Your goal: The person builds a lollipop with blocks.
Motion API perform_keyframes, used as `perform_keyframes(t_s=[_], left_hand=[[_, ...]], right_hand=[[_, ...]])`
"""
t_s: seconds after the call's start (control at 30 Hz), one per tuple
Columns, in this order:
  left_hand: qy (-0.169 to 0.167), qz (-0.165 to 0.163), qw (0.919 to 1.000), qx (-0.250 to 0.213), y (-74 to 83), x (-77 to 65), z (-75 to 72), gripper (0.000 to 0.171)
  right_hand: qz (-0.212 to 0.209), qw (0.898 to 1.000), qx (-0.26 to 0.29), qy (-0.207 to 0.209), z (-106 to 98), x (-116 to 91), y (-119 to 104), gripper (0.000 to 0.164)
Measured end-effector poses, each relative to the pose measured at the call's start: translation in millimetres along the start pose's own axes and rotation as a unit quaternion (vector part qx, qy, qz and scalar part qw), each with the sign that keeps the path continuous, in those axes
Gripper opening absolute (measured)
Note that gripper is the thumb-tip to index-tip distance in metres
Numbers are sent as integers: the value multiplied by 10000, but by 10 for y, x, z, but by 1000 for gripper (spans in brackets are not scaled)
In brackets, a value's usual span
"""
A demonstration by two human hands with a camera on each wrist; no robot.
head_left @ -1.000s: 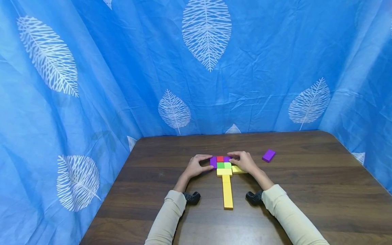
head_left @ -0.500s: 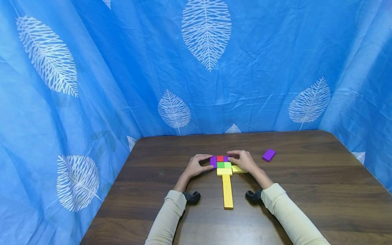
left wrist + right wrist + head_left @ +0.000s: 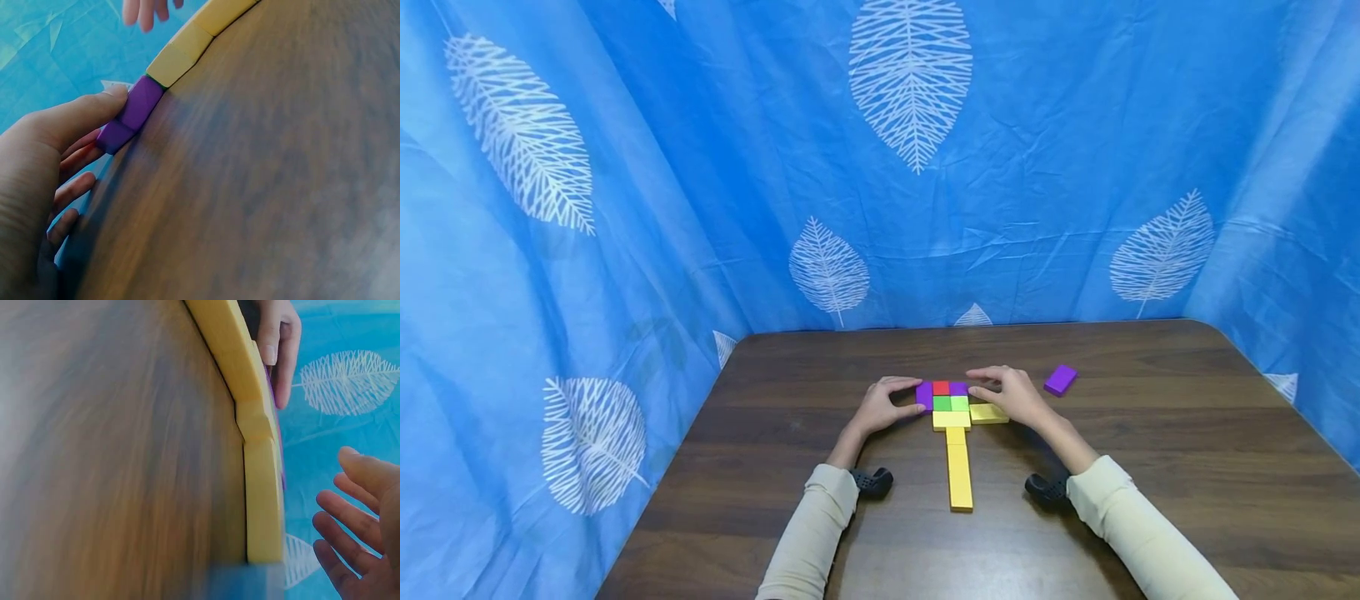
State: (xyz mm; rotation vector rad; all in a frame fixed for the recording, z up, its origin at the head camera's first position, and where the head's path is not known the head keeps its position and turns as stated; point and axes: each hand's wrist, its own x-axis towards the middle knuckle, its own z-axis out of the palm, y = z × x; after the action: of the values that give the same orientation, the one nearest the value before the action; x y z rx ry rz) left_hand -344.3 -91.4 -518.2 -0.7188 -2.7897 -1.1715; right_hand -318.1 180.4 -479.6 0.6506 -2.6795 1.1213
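Note:
My left hand (image 3: 876, 408) pinches a purple block (image 3: 924, 397) lengthwise, thumb at its near end and fingers at its far end. That block lies flat at the left side of a block pattern. Beside it are a red block (image 3: 941, 387), a smaller purple block (image 3: 958, 388), a green block (image 3: 942, 404) and a light green block (image 3: 959, 403). A crosswise yellow block (image 3: 951, 421) lies below them, with a yellow stem (image 3: 959, 479) running toward the person. My right hand (image 3: 1018, 397) hovers, fingers spread and holding nothing, just right of the pattern, above another yellow block (image 3: 989, 414).
A loose purple block (image 3: 1061, 380) lies to the right, beyond the right hand. All of it rests on a brown wooden table (image 3: 1150, 450). Blue leaf-print cloth (image 3: 1000, 183) hangs behind the far edge. Each wrist wears a black device (image 3: 874, 483).
My right hand has let go of the smaller purple block and drawn back to the right, its fingers opening. The left hand keeps its hold on the left purple block.

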Motion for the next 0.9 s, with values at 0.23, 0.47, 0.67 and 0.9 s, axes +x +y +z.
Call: perform_keyframes(t_s=[0.23, 0.47, 0.67, 0.9], left_hand=[[40, 103, 9999, -1, 7, 12, -8, 54], [19, 44, 10000, 9, -8, 8, 11, 53], [8, 56, 10000, 66, -10, 5, 12, 54], [56, 66, 9999, 96, -5, 9, 4, 53]], right_hand=[[-153, 9995, -225, -140, -148, -257, 93, 44], [-25, 9996, -197, -203, -127, -454, 258, 48], [169, 9995, -259, -32, -80, -515, 321, 44], [222, 9995, -154, 171, -65, -557, 306, 34]])
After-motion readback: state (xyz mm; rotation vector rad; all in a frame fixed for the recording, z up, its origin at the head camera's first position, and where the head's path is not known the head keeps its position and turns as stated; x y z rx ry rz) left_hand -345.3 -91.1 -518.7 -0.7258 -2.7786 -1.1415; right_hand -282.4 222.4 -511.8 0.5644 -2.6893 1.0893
